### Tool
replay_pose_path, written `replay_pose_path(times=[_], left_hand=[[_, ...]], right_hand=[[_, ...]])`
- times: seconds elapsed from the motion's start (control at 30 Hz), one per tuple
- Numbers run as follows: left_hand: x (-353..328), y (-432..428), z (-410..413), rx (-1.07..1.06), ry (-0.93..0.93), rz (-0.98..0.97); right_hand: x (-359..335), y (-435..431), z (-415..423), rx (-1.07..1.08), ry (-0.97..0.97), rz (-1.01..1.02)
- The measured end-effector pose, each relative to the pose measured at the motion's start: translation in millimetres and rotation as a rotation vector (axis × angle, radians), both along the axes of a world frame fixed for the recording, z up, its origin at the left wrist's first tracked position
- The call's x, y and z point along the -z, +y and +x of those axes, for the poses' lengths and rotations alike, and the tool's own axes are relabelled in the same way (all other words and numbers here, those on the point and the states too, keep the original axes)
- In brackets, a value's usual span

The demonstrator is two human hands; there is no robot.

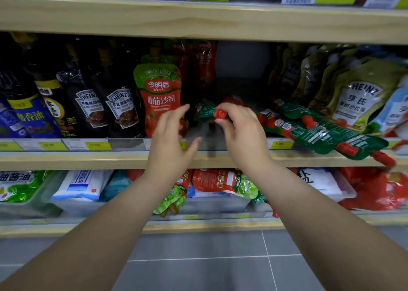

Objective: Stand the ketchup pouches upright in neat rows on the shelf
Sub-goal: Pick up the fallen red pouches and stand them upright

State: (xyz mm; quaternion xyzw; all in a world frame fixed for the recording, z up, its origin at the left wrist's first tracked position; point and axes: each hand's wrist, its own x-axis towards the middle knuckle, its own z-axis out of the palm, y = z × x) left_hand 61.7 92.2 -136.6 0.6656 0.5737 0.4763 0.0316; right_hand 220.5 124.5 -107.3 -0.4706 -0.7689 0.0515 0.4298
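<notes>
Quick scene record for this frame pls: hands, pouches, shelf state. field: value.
left hand: open, holds nothing, in front of upright pouch
right hand: pinches red cap of lying pouch
fallen pouches: lying flat at right, one overhangs shelf edge
neighbours: Heinz bottles left, Heinz pouches right
progress: one front pouch upright; lying ones not yet stood

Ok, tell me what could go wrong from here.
The right hand pinches only the red cap of the lying pouch; lifted so, it may swing or slip. The open left hand could knock the upright pouch over. The heaped pouches overhang the shelf edge and may slide off.
</notes>
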Motion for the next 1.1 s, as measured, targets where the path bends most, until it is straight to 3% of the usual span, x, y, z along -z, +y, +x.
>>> replay_pose_path(times=[0.33, 0.47, 0.63, 0.97, 1.1], left_hand=[[-17.8, 28.3, 36.9, 0.053, -0.063, -0.008], [-19.7, 28.9, 39.8, -0.001, -0.135, 0.015], [-30.7, 24.4, 47.8, 0.051, -0.191, 0.086], [-63.2, 26.9, 89.1, 0.327, -0.241, 0.231], [-59.1, 31.3, 105.2, 0.323, -0.115, 0.173]], right_hand=[[-25.7, -9.3, 28.8, -0.097, 0.172, 0.053], [-21.1, -4.1, 35.6, -0.128, 0.304, -0.124], [-7.1, 7.1, 42.3, -0.079, 0.273, -0.226], [-37.1, 11.5, 86.8, 0.003, 0.297, 0.064], [-47.9, 11.2, 122.6, 0.089, 0.090, 0.119]])
